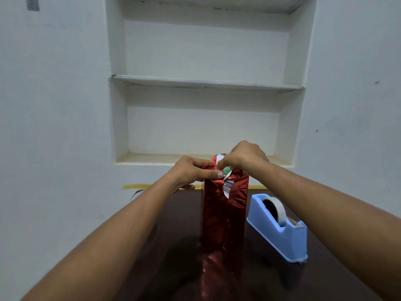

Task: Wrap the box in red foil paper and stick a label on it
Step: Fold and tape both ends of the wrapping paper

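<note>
Hands folding red foil at the top of an upright box

Left hand (pixel 193 170) and right hand (pixel 243 158) pinch the foil (pixel 224 213) above the box (pixel 226 169); a blue tape dispenser (pixel 280 229) stands just beside it on the dark table (pixel 173 268).

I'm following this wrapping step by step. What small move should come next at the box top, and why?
Probably press the loose foil flap down flat. Both the left hand and right hand pinch it, yet the box shows through a gap.
</note>
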